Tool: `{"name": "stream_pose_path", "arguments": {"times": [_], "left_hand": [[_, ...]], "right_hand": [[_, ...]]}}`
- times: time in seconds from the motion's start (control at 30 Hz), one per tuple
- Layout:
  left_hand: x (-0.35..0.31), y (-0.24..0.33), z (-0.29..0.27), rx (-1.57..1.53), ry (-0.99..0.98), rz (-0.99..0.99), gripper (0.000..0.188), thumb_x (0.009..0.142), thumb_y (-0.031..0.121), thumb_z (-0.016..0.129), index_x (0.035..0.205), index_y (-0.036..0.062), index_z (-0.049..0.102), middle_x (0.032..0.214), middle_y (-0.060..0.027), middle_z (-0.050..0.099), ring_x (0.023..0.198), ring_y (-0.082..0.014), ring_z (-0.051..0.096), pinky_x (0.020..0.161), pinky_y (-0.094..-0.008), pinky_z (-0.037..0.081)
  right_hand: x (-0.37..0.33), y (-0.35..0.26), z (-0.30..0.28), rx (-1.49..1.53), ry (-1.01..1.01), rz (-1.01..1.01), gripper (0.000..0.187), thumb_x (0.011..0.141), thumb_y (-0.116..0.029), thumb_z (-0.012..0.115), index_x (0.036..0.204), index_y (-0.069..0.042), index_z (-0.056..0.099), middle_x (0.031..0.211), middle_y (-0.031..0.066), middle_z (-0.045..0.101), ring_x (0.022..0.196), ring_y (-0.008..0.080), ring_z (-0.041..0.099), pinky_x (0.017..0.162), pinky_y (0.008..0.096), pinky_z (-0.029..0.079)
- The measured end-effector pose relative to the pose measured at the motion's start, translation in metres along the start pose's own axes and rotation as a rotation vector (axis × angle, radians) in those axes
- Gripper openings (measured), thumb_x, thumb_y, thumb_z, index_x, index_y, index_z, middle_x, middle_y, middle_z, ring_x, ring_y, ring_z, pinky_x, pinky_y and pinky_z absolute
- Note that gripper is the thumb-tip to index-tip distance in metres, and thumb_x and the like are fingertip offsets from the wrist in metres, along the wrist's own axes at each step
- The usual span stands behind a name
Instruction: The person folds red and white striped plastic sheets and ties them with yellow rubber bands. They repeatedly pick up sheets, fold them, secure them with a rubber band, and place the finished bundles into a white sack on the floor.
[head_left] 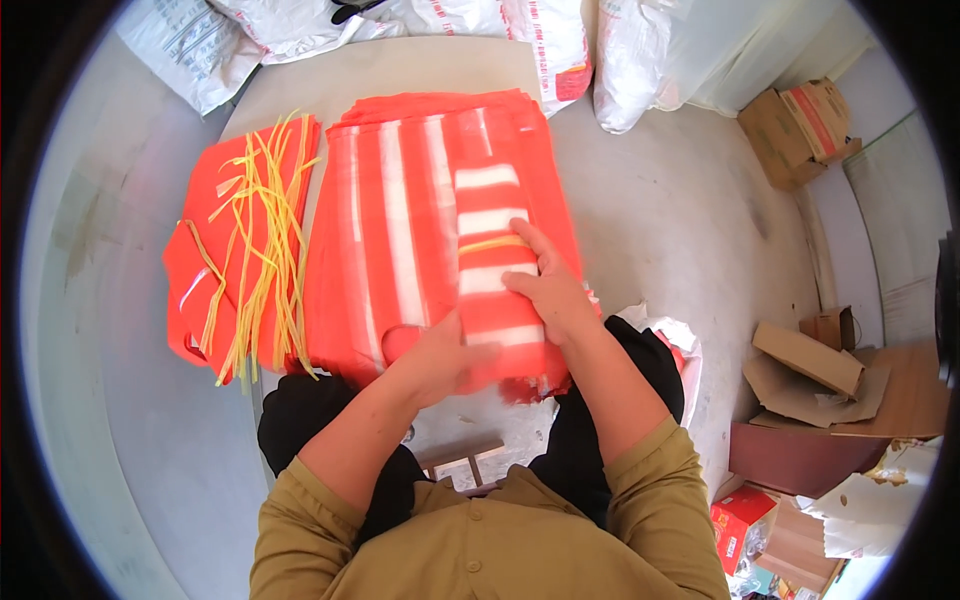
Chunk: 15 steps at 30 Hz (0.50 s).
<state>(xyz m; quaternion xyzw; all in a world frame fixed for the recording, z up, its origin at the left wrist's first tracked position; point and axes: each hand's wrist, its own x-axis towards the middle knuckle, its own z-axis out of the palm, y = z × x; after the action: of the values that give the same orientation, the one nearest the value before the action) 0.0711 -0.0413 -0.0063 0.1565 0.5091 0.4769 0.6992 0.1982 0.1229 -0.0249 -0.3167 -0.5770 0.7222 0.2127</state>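
A folded red bundle with white stripes (490, 308), of thin flexible material, lies on the near right of a larger flat stack of the same red-and-white material (400, 200). A yellow band (492, 244) crosses the bundle. My right hand (555, 290) grips the bundle's right edge, thumb and forefinger on top near the band; its other fingers are hidden. My left hand (435, 362), blurred by motion, is at the bundle's lower left, its fingers reaching over that edge. Left of the stack, many loose yellow strips (262, 250) lie across another red pile (210, 190).
The stack rests on a pale work surface (300, 85) in front of my knees. White printed sacks (440, 18) line the far side. Cardboard boxes (800, 130) stand at far right, with opened cardboard (810, 365) nearer and a red box (742, 520) at lower right.
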Motion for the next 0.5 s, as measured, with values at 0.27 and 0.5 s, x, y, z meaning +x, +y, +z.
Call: {"name": "stream_pose_path", "arguments": {"times": [0.27, 0.5], "left_hand": [[-0.006, 0.001, -0.016, 0.118, -0.159, 0.186, 0.046, 0.101, 0.009, 0.065, 0.144, 0.0063, 0.051, 0.122, -0.0141, 0.072, 0.105, -0.0246, 0.073, 0.092, -0.0351, 0.058], [0.024, 0.005, -0.078, 0.716, 0.672, 0.758, 0.039, 0.102, 0.016, 0.066, 0.138, 0.0020, 0.060, 0.134, -0.0160, 0.065, 0.129, -0.0274, 0.061, 0.110, -0.0382, 0.047]], "right_hand": [[-0.041, -0.099, -0.082, 0.340, 0.228, -0.375, 0.075, 0.090, 0.009, 0.060, 0.160, -0.006, 0.040, 0.149, 0.0146, 0.056, 0.128, 0.0256, 0.061, 0.108, 0.0388, 0.052], [-0.170, -0.096, -0.211, 0.134, 0.483, -0.475, 0.075, 0.091, 0.010, 0.056, 0.162, -0.005, 0.037, 0.151, 0.0162, 0.053, 0.134, 0.0235, 0.055, 0.110, 0.0366, 0.049]]}}
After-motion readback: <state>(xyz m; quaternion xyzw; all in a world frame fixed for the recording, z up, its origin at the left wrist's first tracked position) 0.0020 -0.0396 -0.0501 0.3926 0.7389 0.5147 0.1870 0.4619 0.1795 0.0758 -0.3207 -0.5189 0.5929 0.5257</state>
